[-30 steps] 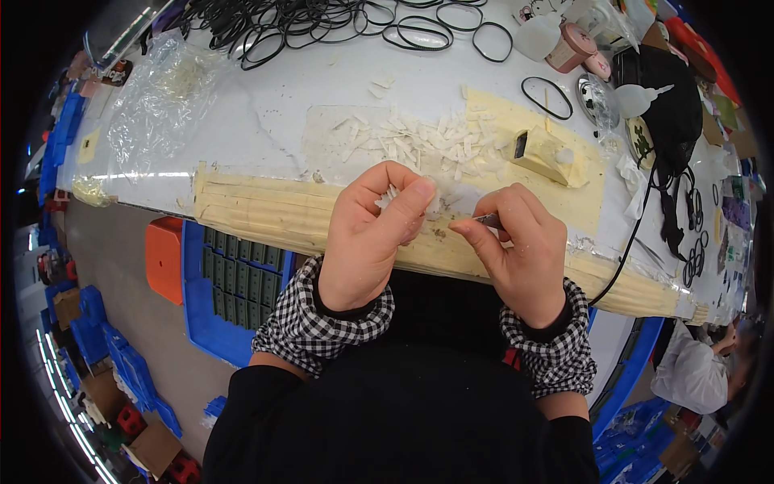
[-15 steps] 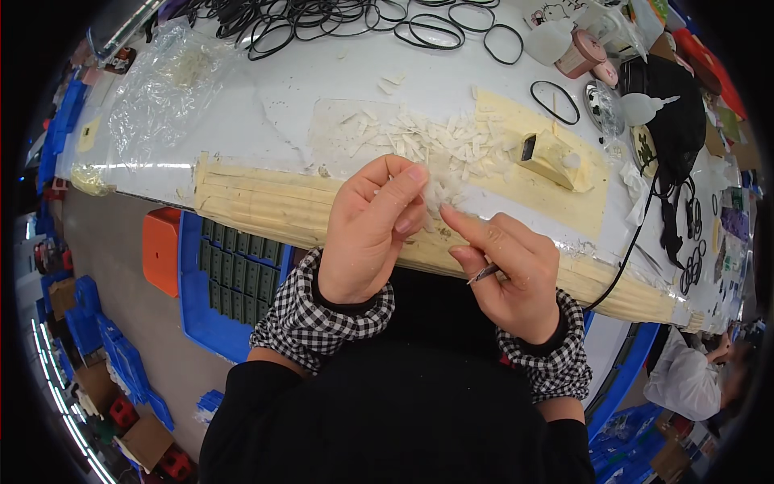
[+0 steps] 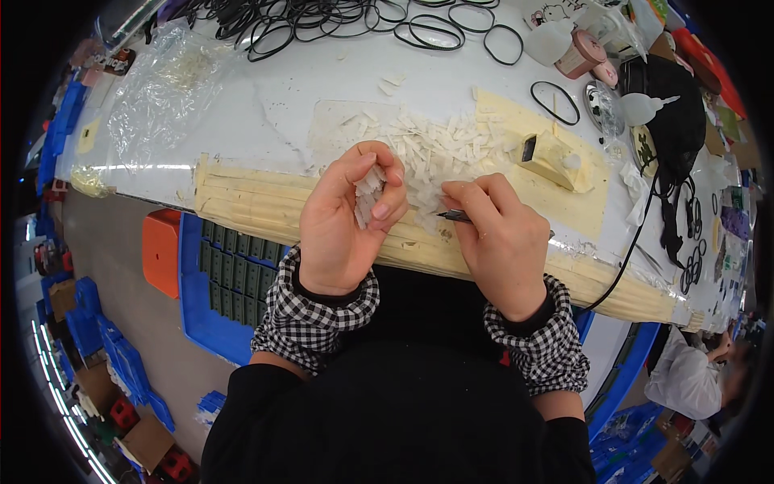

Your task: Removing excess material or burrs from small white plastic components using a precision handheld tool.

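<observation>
A worker in checked sleeve covers (image 3: 318, 319) bends over a pile of white strips (image 3: 443, 149) heaped on a tabletop (image 3: 266, 93), both hands just on the near side of it. The left hand (image 3: 343, 230), palm turned up and fingers curled, clasps a small bunch of strips (image 3: 368, 195) just left of the pile's near edge. The right hand (image 3: 504, 242) grips a thin dark tool (image 3: 456, 215) between thumb and fingers, its pointed end directed left, just short of the pile. Right of the pile, a block wrapped in yellow tape (image 3: 556, 160) sits on a yellow sheet (image 3: 564, 206) that reaches under the pile's right side. Black bands (image 3: 322, 24) lie tangled well beyond the pile, and a crumpled clear plastic bag (image 3: 157, 97) spreads far to its left. Nearer the worker than the pile, tape-covered padding (image 3: 258, 198) lines the tabletop's edge; below and left of the pile stands a blue crate (image 3: 191, 282) of dark green parts (image 3: 242, 266).
</observation>
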Demonstrator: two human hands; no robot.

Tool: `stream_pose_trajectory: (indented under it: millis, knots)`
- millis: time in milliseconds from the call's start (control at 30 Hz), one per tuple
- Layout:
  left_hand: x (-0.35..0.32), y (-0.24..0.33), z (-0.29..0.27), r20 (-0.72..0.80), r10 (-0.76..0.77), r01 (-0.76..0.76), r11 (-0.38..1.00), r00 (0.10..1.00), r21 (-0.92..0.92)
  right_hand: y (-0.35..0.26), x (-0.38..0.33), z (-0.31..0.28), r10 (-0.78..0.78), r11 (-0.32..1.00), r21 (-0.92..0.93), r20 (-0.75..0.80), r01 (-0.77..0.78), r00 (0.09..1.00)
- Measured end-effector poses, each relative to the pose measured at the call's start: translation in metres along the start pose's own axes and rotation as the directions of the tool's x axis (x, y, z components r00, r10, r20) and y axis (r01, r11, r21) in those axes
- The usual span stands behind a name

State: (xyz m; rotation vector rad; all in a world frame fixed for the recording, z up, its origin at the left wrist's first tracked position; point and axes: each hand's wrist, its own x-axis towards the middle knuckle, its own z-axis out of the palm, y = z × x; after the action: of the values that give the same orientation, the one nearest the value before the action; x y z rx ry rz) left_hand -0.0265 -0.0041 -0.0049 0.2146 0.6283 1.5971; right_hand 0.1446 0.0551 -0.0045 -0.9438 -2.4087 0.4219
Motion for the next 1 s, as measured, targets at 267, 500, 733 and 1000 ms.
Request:
stream_pose_trajectory:
  millis: [267,500,733,1000]
  knots:
    - [0.000,-0.012,0.012,-0.005,-0.082,0.079,0.948,0.997,0.307,0.006,0.001,-0.012,0.088,0.973,0.226,-0.195,-0.043,0.977]
    - [-0.003,-0.026,0.015,0.061,-0.177,0.153,0.947,0.982,0.284,-0.005,0.004,-0.021,-0.105,0.972,0.164,-0.331,0.167,0.938]
    - [-0.002,-0.021,0.015,0.120,-0.229,0.201,0.956,0.966,0.213,-0.013,0.004,-0.041,0.092,0.897,0.429,0.057,-0.108,0.994]
    - [0.001,-0.015,0.009,0.240,-0.345,0.262,0.911,0.907,0.320,-0.004,0.000,-0.037,0.025,0.967,0.244,0.179,-0.069,0.983]
